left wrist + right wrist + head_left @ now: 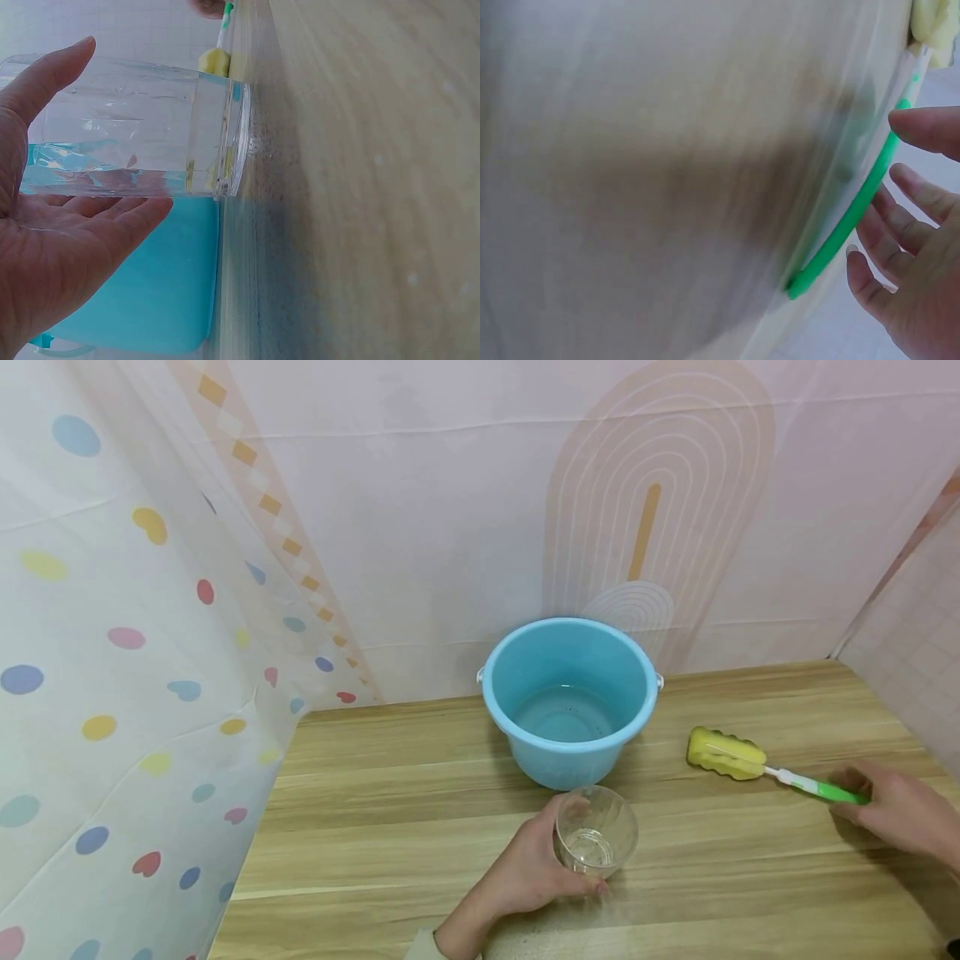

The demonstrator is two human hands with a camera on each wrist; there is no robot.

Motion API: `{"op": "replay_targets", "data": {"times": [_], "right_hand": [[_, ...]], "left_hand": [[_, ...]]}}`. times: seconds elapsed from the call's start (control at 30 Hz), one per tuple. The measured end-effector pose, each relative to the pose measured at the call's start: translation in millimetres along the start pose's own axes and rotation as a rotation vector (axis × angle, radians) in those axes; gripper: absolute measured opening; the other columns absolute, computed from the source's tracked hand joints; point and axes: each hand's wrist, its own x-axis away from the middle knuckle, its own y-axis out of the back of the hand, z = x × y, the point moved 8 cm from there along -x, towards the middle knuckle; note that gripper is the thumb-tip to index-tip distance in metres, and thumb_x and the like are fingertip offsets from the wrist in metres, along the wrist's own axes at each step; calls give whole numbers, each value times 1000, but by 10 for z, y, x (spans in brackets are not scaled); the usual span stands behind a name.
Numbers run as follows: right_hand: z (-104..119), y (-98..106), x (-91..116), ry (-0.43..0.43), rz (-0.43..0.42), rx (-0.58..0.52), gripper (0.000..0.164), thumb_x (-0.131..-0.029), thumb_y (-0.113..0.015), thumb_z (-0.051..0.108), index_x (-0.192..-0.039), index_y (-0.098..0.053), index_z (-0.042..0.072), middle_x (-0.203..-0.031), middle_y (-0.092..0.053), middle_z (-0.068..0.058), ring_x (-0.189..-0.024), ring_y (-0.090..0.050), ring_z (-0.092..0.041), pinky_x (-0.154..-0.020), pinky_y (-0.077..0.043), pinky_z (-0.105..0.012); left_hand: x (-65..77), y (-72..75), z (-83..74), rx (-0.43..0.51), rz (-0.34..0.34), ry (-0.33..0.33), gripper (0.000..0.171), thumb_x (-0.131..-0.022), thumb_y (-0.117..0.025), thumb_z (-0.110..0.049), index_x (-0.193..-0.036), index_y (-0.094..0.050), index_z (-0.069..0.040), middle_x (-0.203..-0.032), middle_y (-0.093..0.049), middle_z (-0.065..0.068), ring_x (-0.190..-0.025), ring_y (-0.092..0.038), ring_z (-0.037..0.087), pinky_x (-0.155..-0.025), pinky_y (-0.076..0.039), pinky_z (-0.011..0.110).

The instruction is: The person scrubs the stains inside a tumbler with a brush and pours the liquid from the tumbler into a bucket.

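Observation:
My left hand (528, 870) holds a clear drinking glass (597, 831), thumb on the near side and fingers behind it. In the left wrist view the base of the glass (214, 135) is right at the tabletop, the glass upright. At the right, a bottle brush (727, 755) with a yellow sponge head and a green and white handle lies on the table. My right hand (896, 806) is at the end of its handle. The right wrist view shows loosely spread fingers beside the green handle (847, 217), the thumb tip overlapping it.
A light blue bucket (566, 768) with shallow water inside stands behind the glass, near the back wall. The wooden table (360, 802) meets a dotted curtain (135, 693) on the left and a patterned cloth (420, 543) at the back. Droplets speckle the table near the glass.

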Motion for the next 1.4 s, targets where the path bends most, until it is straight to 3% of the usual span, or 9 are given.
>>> {"op": "replay_targets", "data": {"times": [0.33, 0.43, 0.73, 0.97, 1.27, 1.3, 1.4], "right_hand": [[139, 153, -27, -2, -62, 6, 49, -95, -74, 19, -120, -58, -21, -102, -66, -33, -87, -64, -44, -66, -53, -55], [217, 207, -31, 9, -94, -1, 49, -97, -73, 20, -121, -58, -21, -107, -64, -36, -89, -63, -46, -65, -53, -51], [449, 352, -26, 40, -183, -18, 53, -100, -70, 29, -128, -57, -14, -119, -60, -38, -96, -59, -51, -66, -49, -58], [605, 448, -8, 95, -265, -46, 47, -100, -71, 27, -130, -59, -8, -121, -64, -31, -100, -60, -45, -70, -42, -30], [945, 531, -2, 143, -293, -61, 45, -102, -69, 27, -132, -60, -5, -122, -65, -27, -103, -59, -37, -77, -38, -27], [984, 542, -7, 156, -303, -70, 44, -102, -69, 26, -132, -60, -4, -121, -65, -26, -102, -60, -34, -76, -37, -25], [1097, 573, -14, 193, -334, -102, 40, -101, -70, 22, -131, -62, -2, -121, -67, -25, -100, -57, -7, -76, -39, -22]], "left_hand": [[5, -9, -4, 9, 3, 6, 91, -70, -99, -15, -147, -50, -18, -142, -59, -3, -133, -53, 14, -114, -40, 34], [7, -7, -7, 8, 2, 3, 91, -70, -99, -15, -147, -50, -18, -142, -59, -2, -133, -53, 14, -114, -40, 34], [11, 1, -8, 6, -1, 2, 95, -70, -99, -14, -150, -48, -19, -142, -59, -3, -133, -53, 15, -115, -40, 35], [8, -5, -3, 11, -1, 10, 95, -70, -99, -14, -150, -48, -19, -142, -59, -3, -133, -53, 15, -114, -40, 35], [3, -5, -8, 4, 4, 2, 96, -70, -99, -14, -151, -47, -18, -142, -59, -3, -133, -53, 15, -114, -40, 35], [3, -4, -10, 5, 5, 1, 96, -71, -99, -14, -151, -47, -18, -142, -59, -3, -133, -53, 15, -114, -40, 35], [3, -2, -13, 4, 6, -1, 96, -71, -99, -15, -152, -46, -19, -142, -59, -3, -133, -53, 15, -114, -40, 35]]}}
